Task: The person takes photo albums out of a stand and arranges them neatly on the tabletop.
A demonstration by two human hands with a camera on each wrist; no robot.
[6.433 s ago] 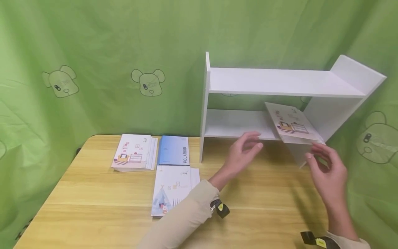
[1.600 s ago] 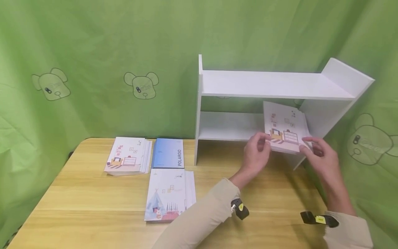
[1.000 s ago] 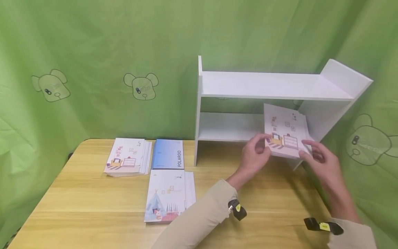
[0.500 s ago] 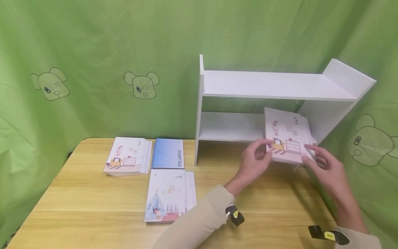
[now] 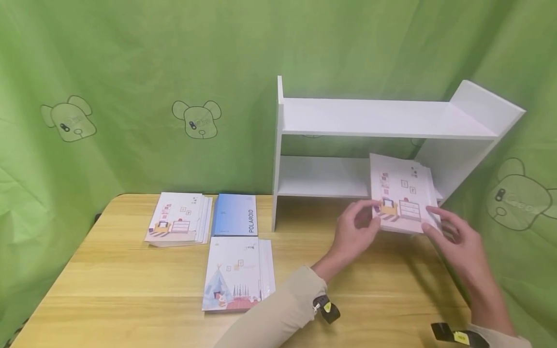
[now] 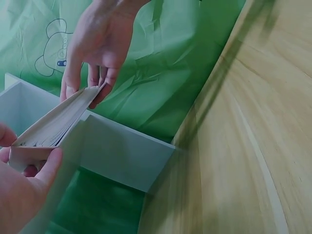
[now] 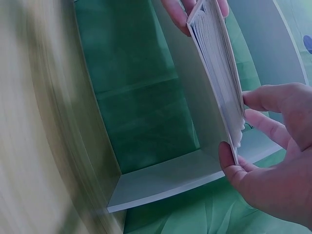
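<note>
Both hands hold a white book (image 5: 402, 193) whose cover shows a yellow armchair and a chest of drawers. It tilts in front of the right part of the lower shelf (image 5: 324, 176) of a white shelf unit. My left hand (image 5: 354, 232) pinches its lower left corner between thumb and fingers. At the lower right edge, my right hand (image 5: 457, 241) grips it the same way. The left wrist view shows the book's page block (image 6: 61, 119) from below, between the two hands. In the right wrist view the covers (image 7: 214, 83) stand slightly apart at one end.
On the wooden table (image 5: 109, 285), left of the unit, lies a stack of similar white books (image 5: 176, 217). Beside it are a blue book (image 5: 237, 215) marked POLAROID and a tent-cover book (image 5: 232, 275). The upper shelf (image 5: 370, 116) overhangs the held book. A green curtain (image 5: 130, 63) hangs behind.
Earlier the book leaned on the lower shelf with both hands away from it. Since then both hands have taken hold, and the book has come down and slightly toward me.
</note>
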